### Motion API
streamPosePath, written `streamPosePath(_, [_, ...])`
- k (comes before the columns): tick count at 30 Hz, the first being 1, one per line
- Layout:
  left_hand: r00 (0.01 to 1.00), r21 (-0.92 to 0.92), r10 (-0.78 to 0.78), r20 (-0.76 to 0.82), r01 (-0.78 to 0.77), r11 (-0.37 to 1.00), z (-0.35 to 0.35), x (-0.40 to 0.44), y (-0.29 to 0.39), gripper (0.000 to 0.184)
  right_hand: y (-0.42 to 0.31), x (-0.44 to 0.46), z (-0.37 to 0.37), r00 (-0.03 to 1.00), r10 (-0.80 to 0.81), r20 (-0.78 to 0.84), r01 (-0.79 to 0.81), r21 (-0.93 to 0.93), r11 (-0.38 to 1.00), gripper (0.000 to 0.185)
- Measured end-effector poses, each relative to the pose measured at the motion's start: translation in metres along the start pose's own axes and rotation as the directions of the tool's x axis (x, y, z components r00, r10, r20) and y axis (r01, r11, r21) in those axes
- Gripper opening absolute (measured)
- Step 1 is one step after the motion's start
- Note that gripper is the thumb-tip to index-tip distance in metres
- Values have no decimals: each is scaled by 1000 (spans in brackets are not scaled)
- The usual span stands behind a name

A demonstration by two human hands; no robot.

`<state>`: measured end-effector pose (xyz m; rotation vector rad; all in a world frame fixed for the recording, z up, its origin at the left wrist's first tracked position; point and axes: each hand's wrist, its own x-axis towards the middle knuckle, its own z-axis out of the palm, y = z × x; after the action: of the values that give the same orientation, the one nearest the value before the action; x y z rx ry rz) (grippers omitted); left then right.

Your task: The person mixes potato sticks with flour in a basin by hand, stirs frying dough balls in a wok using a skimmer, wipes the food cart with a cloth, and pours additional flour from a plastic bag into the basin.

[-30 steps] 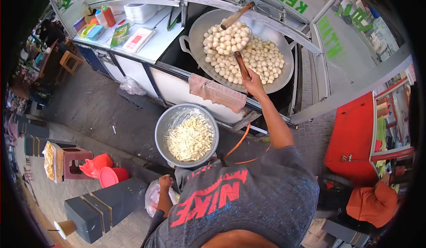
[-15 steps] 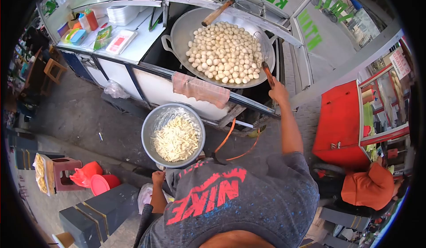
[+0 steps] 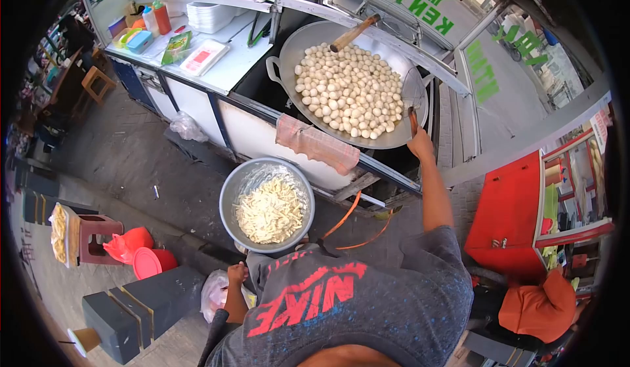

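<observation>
My right hand (image 3: pixel 421 145) is closed round the wooden handle of a wire skimmer (image 3: pixel 413 90), whose mesh rests inside the right side of a large metal wok (image 3: pixel 315 34). Pale round balls (image 3: pixel 351 88) fill much of the wok. A second wooden handle (image 3: pixel 355 33) lies across its back rim. Low beside my body, my left hand (image 3: pixel 237 273) has its fingers curled; whether it holds anything is too small to tell. Just above it stands a grey bowl (image 3: pixel 228 204) of pale, flour-coated strips (image 3: pixel 270 211).
A pink cloth (image 3: pixel 317 144) hangs on the cart's front edge. White trays (image 3: pixel 210 16) and sauce bottles (image 3: pixel 161 18) stand on the counter (image 3: pixel 226 32). At lower left are red containers (image 3: pixel 154 262) and a dark block bench (image 3: pixel 118 321). A person in orange (image 3: pixel 538 306) is at lower right.
The skimmer, earlier heaped with balls over the wok's middle, is now at its right side without that heap. My right hand has moved right with it. The view has shifted.
</observation>
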<state>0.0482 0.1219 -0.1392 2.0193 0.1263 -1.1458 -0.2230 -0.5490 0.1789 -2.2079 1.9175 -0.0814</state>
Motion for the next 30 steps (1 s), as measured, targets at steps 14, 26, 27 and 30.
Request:
streamPosePath(14, [992, -78, -61, -113, 53, 996, -13, -36, -41, 31, -190, 98, 144, 883, -229, 409, -425, 905, -22, 13])
streamPosePath(26, [998, 11, -36, -47, 37, 999, -3, -4, 3, 48, -118, -49, 89, 892, -408, -197, 435, 621, 652, 60])
streamPosePath(27, [999, 21, -38, -34, 39, 999, -1, 1, 8, 48, -114, -74, 72, 918, -373, -132, 382, 546, 746, 63])
streamPosePath(30, [996, -56, 52, -71, -56, 997, 7, 8, 22, 47, -86, -122, 44, 927, -351, -134, 375, 254, 892, 69])
